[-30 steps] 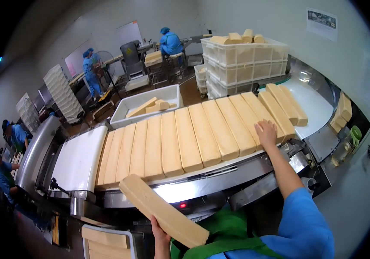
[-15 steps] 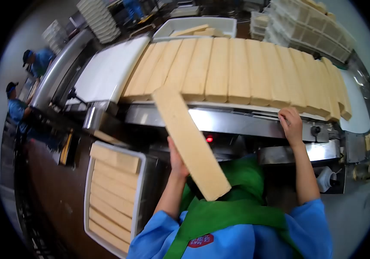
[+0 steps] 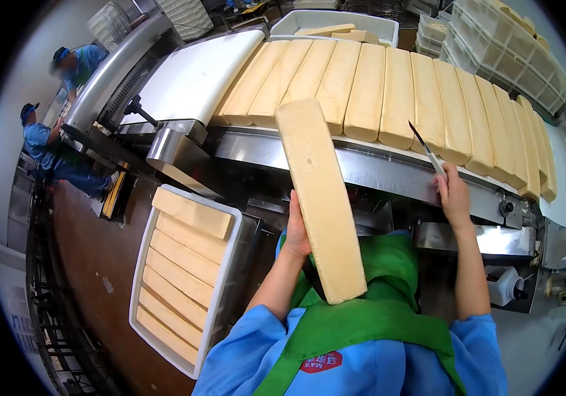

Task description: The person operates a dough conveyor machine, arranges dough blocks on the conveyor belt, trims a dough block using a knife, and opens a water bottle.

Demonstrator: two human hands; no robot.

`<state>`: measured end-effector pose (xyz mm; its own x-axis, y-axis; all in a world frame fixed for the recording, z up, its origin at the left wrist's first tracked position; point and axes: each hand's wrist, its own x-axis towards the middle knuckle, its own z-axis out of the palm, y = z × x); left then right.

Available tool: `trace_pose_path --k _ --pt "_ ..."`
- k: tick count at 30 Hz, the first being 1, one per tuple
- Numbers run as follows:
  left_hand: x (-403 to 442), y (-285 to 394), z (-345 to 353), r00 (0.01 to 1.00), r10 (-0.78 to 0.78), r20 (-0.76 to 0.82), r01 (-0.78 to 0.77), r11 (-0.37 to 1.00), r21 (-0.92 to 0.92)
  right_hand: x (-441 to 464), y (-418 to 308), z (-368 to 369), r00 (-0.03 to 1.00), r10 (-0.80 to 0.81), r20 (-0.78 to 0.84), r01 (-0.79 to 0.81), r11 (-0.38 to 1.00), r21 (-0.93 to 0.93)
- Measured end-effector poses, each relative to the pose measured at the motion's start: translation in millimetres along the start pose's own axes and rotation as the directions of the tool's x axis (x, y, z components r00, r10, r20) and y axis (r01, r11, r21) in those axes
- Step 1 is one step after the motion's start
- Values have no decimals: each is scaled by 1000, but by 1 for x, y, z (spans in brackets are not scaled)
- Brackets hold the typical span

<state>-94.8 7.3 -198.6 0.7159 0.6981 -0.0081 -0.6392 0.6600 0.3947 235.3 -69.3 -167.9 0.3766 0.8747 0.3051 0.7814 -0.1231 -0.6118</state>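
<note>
A long pale yellow block (image 3: 322, 204) is held tilted in front of my green apron, its lower end near my waist. My left hand (image 3: 297, 228) grips it from its left side, fingers partly behind it. In my right hand (image 3: 453, 195) is a small knife (image 3: 427, 150), its dark blade pointing up and left over the conveyor's front edge. Beyond both hands, a row of similar blocks (image 3: 398, 99) lies side by side on the conveyor.
At lower left stands a white bin (image 3: 234, 247) holding several blocks. A steel roller housing (image 3: 101, 72) and two people (image 3: 45, 142) are at the left. Behind the conveyor are a white tub (image 3: 388, 33) and stacked crates (image 3: 514, 53). A white jug (image 3: 506, 287) sits at the right.
The view has swung down and left. The held block now stands more upright. My right hand has left the row of blocks, and a knife now shows in it.
</note>
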Motion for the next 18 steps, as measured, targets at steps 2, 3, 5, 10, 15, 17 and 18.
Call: trace_pose_path --k 2,3,5,10,15,17,18 --pt "-1 0 -2 999 14 -42 -14 1000 17 2 -32 14 969 -192 -154 215 965 153" --pt "-1 -1 -2 996 29 -84 -26 999 31 3 -52 14 969 -190 -158 214 964 155" --pt "0 -2 0 992 47 -114 -34 993 109 10 -95 7 910 -385 -154 401 912 86" --pt "1 -10 -3 981 69 -182 -15 960 281 30 -146 11 885 -442 -147 455 888 69" --pt "-1 -17 12 963 160 -218 -46 892 449 39 -164 14 875 -456 -165 468 882 44" --pt "-2 -17 14 966 162 -203 -56 893 447 38 -159 16 878 -455 -150 468 881 69" --pt "-2 -17 15 968 162 -189 -62 892 447 34 -157 18 877 -458 -147 471 879 70"
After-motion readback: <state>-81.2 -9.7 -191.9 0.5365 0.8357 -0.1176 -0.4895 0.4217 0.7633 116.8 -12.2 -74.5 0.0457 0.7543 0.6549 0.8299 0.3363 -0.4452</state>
